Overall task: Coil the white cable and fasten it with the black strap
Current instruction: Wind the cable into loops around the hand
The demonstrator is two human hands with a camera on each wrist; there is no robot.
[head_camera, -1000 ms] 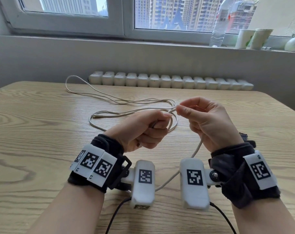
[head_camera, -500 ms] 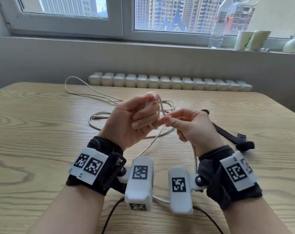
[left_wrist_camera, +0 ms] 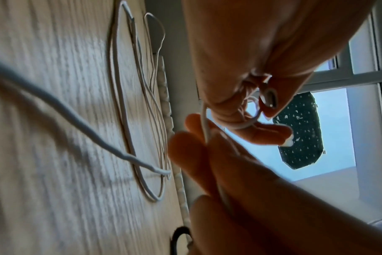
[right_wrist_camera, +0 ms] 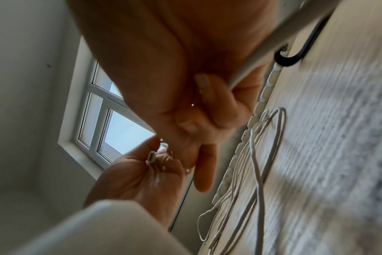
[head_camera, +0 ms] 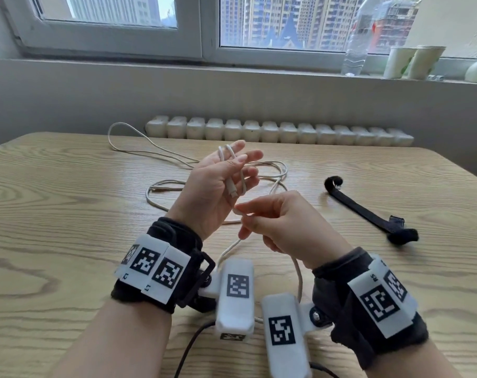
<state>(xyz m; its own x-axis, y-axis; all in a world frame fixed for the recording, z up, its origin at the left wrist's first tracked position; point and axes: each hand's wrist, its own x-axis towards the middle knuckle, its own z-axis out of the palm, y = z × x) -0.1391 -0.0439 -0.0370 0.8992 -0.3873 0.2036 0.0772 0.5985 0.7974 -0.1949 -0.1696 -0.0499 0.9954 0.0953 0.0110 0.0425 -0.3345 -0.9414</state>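
Note:
The white cable (head_camera: pixel 161 186) lies in loose loops on the wooden table (head_camera: pixel 68 227), and one end comes up to my hands. My left hand (head_camera: pixel 242 151) is raised with its palm turned toward me. A small loop of cable goes over its fingers and the plug (head_camera: pixel 232 190) lies against the palm. In the left wrist view the thumb presses the plug (left_wrist_camera: pixel 270 98) against a finger. Just below it, my right hand (head_camera: pixel 240 212) pinches the cable between thumb and forefinger. The black strap (head_camera: pixel 368 212) lies flat on the table to the right, apart from both hands.
A row of white segmented blocks (head_camera: pixel 278 132) runs along the table's far edge. A plastic bottle (head_camera: pixel 357 36) and paper cups (head_camera: pixel 414 62) stand on the windowsill. Black cords (head_camera: pixel 191 347) from the wrist cameras trail near the front edge.
My left hand has risen and turned palm toward me, its fingers spread out under a loop of cable. My right hand has drawn the cable down and closer, uncovering the strap.

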